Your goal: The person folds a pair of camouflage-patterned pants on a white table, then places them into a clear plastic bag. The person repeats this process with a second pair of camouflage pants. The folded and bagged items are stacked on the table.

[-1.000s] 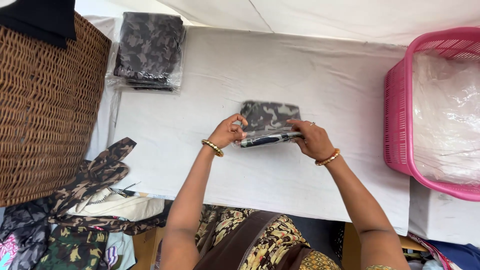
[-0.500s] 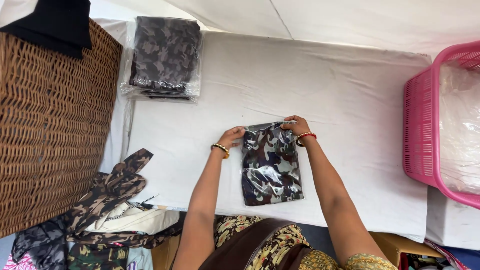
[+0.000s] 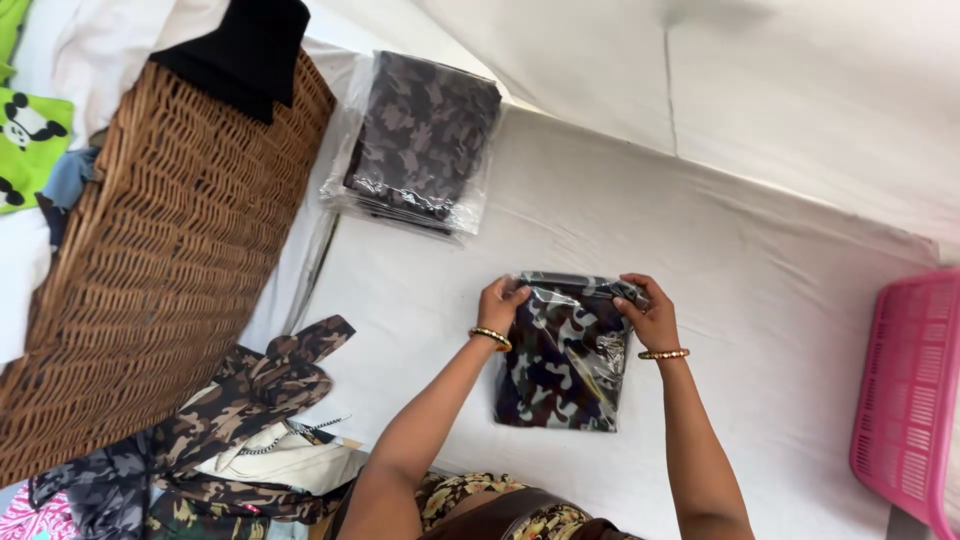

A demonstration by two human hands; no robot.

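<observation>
Fingers (image 3: pixel 512 294) of both hands are being pressed onto the far edge of a clear bag (image 3: pixel 565 350) holding a folded camouflage garment; the bag is being kept flat on the white-covered table (image 3: pixel 760 260), near its front edge, and its top corners are being pinched. Going by size, the table is being seen first; a large brown wicker basket (image 3: pixel 150 260) is being seen at its left end, with a black cloth (image 3: pixel 245 45) draped over its rim; a pink plastic basket (image 3: pixel 905 400) is being cut off by the right edge of the view; a stack of bagged camouflage garments (image 3: pixel 420 140) is lying at the far left of the table, well apart from the held bag; loose camouflage clothes (image 3: pixel 240 410) are being seen heaped below the wicker basket. The left hand (image 3: pixel 500 305) is grasping the bag's upper left corner; the right hand (image 3: pixel 645 310) is grasping its upper right corner; a gold bangle is being worn on each wrist.
</observation>
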